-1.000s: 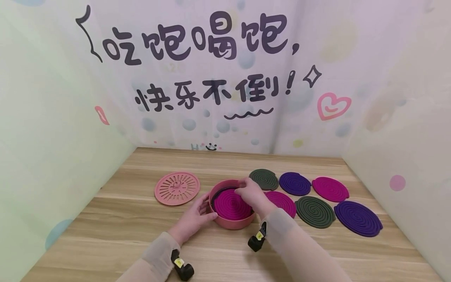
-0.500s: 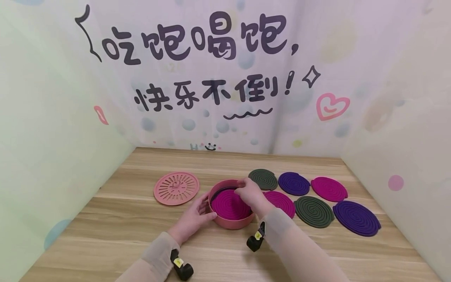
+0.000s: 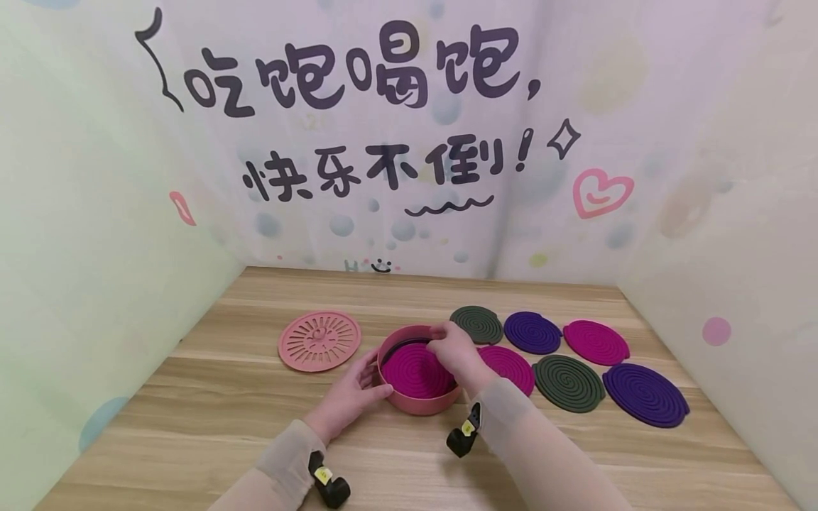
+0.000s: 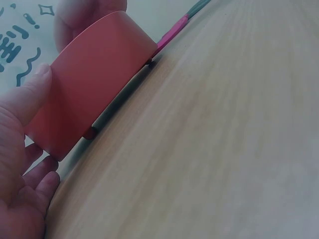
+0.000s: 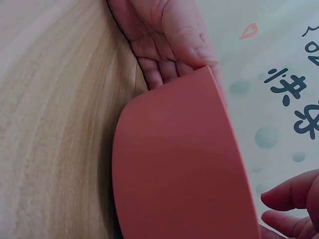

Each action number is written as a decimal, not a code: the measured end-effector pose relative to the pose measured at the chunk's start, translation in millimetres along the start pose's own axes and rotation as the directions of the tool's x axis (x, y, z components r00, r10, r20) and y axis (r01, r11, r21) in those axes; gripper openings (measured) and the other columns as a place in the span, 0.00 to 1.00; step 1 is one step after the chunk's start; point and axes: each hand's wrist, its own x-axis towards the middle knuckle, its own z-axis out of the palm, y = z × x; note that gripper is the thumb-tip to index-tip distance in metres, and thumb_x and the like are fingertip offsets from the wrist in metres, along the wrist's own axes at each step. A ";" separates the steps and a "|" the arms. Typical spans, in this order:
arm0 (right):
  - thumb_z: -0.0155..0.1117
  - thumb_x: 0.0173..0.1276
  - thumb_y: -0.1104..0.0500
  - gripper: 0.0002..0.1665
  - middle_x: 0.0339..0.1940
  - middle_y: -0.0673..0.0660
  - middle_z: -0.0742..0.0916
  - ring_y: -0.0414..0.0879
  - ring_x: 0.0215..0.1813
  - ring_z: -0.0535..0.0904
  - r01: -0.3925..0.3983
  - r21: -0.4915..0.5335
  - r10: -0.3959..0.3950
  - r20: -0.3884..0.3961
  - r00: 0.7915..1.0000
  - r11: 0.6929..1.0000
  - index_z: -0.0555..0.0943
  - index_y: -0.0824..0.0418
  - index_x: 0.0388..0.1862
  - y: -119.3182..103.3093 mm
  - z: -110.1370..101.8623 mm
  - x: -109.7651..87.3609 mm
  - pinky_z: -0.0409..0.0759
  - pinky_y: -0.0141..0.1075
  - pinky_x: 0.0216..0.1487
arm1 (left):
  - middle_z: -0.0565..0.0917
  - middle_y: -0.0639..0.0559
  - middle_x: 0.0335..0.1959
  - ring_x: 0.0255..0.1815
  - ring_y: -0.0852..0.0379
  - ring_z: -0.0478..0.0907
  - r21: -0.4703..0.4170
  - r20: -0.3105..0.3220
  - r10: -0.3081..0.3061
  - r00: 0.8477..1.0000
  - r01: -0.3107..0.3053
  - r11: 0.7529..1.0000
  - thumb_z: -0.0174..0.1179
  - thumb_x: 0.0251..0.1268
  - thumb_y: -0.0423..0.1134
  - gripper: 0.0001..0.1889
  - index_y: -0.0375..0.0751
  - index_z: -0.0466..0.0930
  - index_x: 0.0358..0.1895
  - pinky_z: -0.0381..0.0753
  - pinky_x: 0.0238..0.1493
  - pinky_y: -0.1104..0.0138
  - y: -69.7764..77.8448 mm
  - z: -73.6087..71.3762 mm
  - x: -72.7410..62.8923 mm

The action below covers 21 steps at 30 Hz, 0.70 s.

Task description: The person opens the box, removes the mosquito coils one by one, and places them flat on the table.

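A round pink holder (image 3: 422, 406) stands on the table in the middle of the head view. Inside it lies a magenta spiral coaster (image 3: 418, 370), with a dark band along the back of the holder's inner wall. My left hand (image 3: 351, 397) grips the holder's left side, thumb at the rim and fingers low along the wall. At the far right rim, my right hand (image 3: 456, 351) reaches into the holder with bent fingers, close over the magenta coaster's edge. Whether its fingertips pinch that coaster, I cannot tell. The right wrist view shows its fingers (image 5: 291, 191) beside the rim.
A pink slotted lid (image 3: 319, 341) lies flat to the left of the holder. Several spiral coasters lie right of it, among them a green coaster (image 3: 569, 383), a purple coaster (image 3: 647, 395) and a magenta coaster (image 3: 597, 342). Cloth walls enclose the table's back and sides.
The magenta coaster has shifted slightly left inside the holder, covering the dark strip at its left front. Both hands have stayed nearly still.
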 end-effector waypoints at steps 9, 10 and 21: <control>0.59 0.65 0.67 0.23 0.56 0.61 0.79 0.55 0.59 0.74 0.013 0.087 -0.011 -0.021 1.000 0.996 0.74 0.64 0.60 -0.3 -1.5 -2.2 0.73 0.50 0.61 | 0.66 0.36 0.69 0.69 0.40 0.64 0.013 -0.004 -0.004 1.000 0.004 1.000 0.68 0.60 0.40 0.42 0.40 0.54 0.75 0.66 0.68 0.53 3.1 0.1 -0.8; 0.59 0.65 0.68 0.23 0.56 0.61 0.79 0.55 0.59 0.74 0.014 0.096 -0.012 -0.024 1.000 0.995 0.75 0.64 0.59 -0.5 -1.9 -2.7 0.73 0.50 0.61 | 0.66 0.36 0.68 0.69 0.40 0.64 0.014 -0.005 -0.006 1.000 0.006 1.000 0.68 0.60 0.40 0.42 0.40 0.54 0.75 0.66 0.67 0.53 3.2 0.2 -1.0; 0.60 0.63 0.68 0.24 0.58 0.62 0.79 0.55 0.59 0.74 -0.044 0.190 0.045 -0.001 0.999 0.981 0.76 0.65 0.59 4.1 -4.0 -0.1 0.71 0.52 0.64 | 0.66 0.36 0.68 0.68 0.40 0.65 0.016 -0.013 -0.010 1.000 0.010 1.000 0.68 0.59 0.40 0.43 0.40 0.54 0.75 0.67 0.67 0.53 3.0 0.4 -0.7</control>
